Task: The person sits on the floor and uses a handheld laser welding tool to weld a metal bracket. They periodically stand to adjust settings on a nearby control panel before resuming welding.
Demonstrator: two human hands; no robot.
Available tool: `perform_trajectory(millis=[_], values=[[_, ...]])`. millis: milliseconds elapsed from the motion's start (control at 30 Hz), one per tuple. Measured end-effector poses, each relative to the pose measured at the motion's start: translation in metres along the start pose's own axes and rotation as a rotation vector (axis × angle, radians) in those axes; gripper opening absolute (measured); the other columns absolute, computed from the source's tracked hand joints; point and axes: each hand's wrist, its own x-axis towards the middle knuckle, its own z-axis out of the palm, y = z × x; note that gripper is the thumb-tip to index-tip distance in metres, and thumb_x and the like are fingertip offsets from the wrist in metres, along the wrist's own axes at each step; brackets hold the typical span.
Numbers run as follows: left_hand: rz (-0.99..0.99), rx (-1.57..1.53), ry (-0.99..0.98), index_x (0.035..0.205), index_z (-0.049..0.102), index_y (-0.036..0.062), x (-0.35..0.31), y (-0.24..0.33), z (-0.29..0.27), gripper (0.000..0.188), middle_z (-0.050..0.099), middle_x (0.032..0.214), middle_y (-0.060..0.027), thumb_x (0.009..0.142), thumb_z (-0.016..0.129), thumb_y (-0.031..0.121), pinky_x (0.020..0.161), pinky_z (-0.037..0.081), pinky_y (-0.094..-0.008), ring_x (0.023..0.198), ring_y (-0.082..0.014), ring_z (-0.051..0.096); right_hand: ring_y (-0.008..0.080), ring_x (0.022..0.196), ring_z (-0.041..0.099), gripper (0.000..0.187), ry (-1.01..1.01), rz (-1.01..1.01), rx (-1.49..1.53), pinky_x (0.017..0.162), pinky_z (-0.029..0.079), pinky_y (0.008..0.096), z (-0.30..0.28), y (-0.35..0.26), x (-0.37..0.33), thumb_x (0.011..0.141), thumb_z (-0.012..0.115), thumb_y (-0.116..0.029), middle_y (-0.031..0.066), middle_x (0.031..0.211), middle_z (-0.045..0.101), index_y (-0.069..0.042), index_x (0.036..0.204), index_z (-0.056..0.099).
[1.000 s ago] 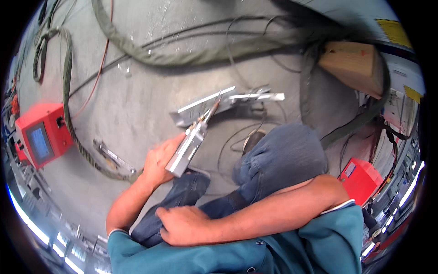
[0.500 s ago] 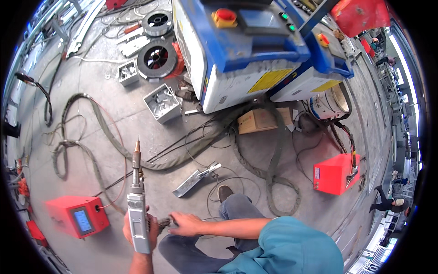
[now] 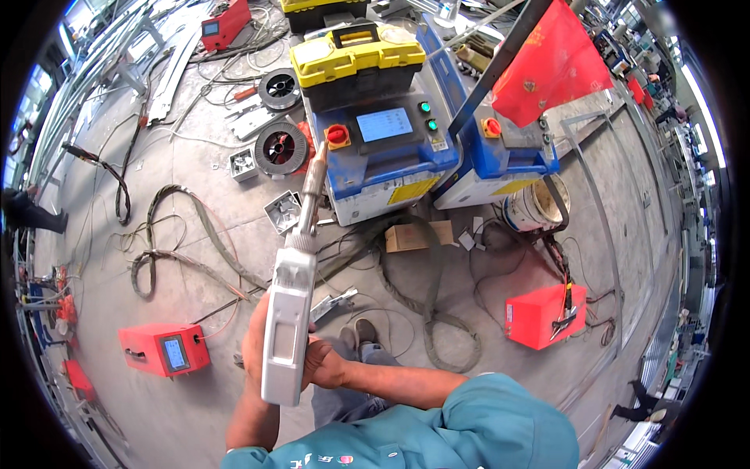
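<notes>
A silver handheld welding gun (image 3: 284, 332) with a copper-coloured tip points up and away in front of me. My left hand (image 3: 255, 338) is wrapped round it from the left, its fingers mostly hidden behind the metal body. On the other side, my right hand (image 3: 323, 366) is closed against the gun's lower part, with its fingertips partly covered. Beyond the gun, a small angled metal piece (image 3: 334, 303) lies on the floor near my shoe (image 3: 365, 329). The gun's tip overlaps the blue and white machine (image 3: 383, 176) in view; I cannot tell the gap.
A red box with a screen (image 3: 166, 349) stands left, another red box (image 3: 544, 316) right. Thick sheathed cable (image 3: 406, 293) loops across the floor. Farther off are wire spools (image 3: 281, 148), a metal-filled bin (image 3: 282, 213), a cardboard box (image 3: 419, 236), a bucket (image 3: 537, 205) and a yellow-lidded toolbox (image 3: 355, 59).
The gun has come up closer and shifted right, its tip now over the machine. My right hand has moved in against the gun. I now stand higher, and the view reaches farther.
</notes>
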Motion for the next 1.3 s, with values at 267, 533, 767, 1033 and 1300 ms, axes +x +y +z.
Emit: perform_trajectory(millis=[267, 533, 767, 1033, 1300], values=[[-0.091, 0.061, -0.025, 0.146, 0.044, -0.0116, 0.078, -0.015, 0.06, 0.067, 0.07, 0.121, -0.0227, 0.093, 0.076, 0.013, 0.089, 0.058, -0.0394, 0.103, -0.0341, 0.074, 0.0137, 0.1, 0.063, 0.037, 0.274, 0.202, 0.265, 0.086, 0.053, 0.0325, -0.054, -0.039, 0.004, 0.101, 0.067, -0.022, 0.0072, 0.111, 0.067, 0.002, 0.128, 0.056], [-0.492, 0.068, -0.019, 0.146, 0.046, -0.0095, 0.145, -0.079, 0.124, 0.065, 0.07, 0.122, -0.0249, 0.097, 0.074, 0.021, 0.09, 0.057, -0.0419, 0.108, -0.0375, 0.073, 0.0193, 0.111, 0.061, 0.055, 0.326, 0.424, 0.339, 0.097, 0.05, 0.0362, -0.134, -0.027, 0.024, 0.107, 0.055, -0.043, 0.0123, 0.122, 0.066, 0.002, 0.139, 0.052], [-0.573, 0.05, 0.02, 0.147, 0.047, -0.0076, 0.171, -0.116, 0.153, 0.065, 0.071, 0.12, -0.0245, 0.095, 0.075, 0.02, 0.087, 0.059, -0.0423, 0.104, -0.038, 0.074, 0.0265, 0.12, 0.061, 0.052, 0.298, 0.528, 0.233, 0.104, 0.047, 0.0391, -0.178, -0.004, 0.027, 0.104, 0.056, -0.038, 0.0167, 0.131, 0.065, 0.004, 0.136, 0.056], [-0.364, 0.238, 0.08, 0.145, 0.045, -0.0132, 0.164, -0.144, 0.18, 0.071, 0.065, 0.129, -0.0289, 0.087, 0.08, 0.009, 0.086, 0.06, -0.043, 0.104, -0.0425, 0.072, 0.0298, 0.112, 0.067, 0.043, 0.236, 0.484, 0.143, 0.1, 0.049, 0.0414, -0.212, 0.008, 0.017, 0.102, 0.053, -0.033, 0.018, 0.118, 0.071, 0.003, 0.123, 0.065], [-0.475, 0.298, 0.086, 0.139, 0.05, -0.015, 0.143, -0.158, 0.206, 0.069, 0.06, 0.136, -0.0309, 0.082, 0.083, 0.008, 0.085, 0.061, -0.0432, 0.105, -0.0441, 0.071, 0.0311, 0.109, 0.067, 0.042, 0.114, 0.595, 0.186, 0.098, 0.05, 0.0437, -0.238, 0.029, -0.014, 0.101, 0.056, -0.033, 0.0189, 0.116, 0.07, 0.002, 0.123, 0.064]])
